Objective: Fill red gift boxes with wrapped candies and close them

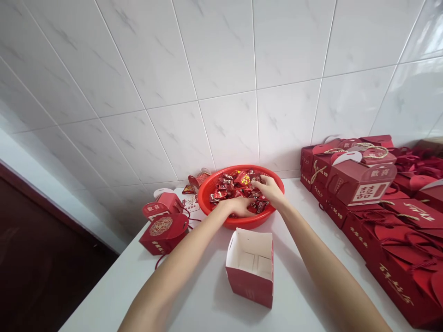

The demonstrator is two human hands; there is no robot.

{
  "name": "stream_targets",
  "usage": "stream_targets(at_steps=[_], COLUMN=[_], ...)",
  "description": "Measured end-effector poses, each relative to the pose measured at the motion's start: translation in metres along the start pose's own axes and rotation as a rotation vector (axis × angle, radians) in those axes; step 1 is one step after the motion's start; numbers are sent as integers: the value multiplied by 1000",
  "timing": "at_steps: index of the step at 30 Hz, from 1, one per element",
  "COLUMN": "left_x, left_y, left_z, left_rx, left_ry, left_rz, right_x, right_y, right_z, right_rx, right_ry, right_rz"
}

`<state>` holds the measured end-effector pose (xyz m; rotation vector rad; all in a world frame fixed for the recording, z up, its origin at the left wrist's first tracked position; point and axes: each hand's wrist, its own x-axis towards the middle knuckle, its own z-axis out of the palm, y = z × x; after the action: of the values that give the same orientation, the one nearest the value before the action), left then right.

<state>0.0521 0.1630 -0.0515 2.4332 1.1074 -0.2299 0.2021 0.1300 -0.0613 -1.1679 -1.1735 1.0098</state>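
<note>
Both of my hands reach into a red plastic basket of red-wrapped candies by the wall. My left hand lies low among the candies, its fingertips hidden by them. At the basket's right side, my right hand has thumb and fingers bent over the candies; whether it grips one is too small to tell. An open red box with a white inside stands upright in front of the basket, between my forearms. No candy shows inside it.
Rows of closed red gift boxes with cords fill the table's right side. Two small red boxes stand at the left edge of the white table. Flat printed cards lie behind them. A tiled wall borders the back.
</note>
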Motion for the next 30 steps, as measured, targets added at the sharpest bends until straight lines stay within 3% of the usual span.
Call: stream_targets(at_steps=[7,17,22,26,28,30], left_x=[26,12,13,12,8,4], left_y=[21,19,26,25,19,11], left_z=[10,8,13,11,8,4], left_rx=[39,-2,65,78,8,-146], left_ry=[9,-91,-69,-84,-84,-9], left_rz=[-71,-4,-130,-135,-95,-35], right_x=[1,-1,-2,-3,-3,-3], right_y=[1,-2,-2,-4,-5,-6], right_z=[-3,-3,-4,-4,-4,-4], right_rx=[52,118,159,185,196,218], right_ry=[17,1,-12,-14,-4,14], right_rz=[13,-6,9,10,7,7])
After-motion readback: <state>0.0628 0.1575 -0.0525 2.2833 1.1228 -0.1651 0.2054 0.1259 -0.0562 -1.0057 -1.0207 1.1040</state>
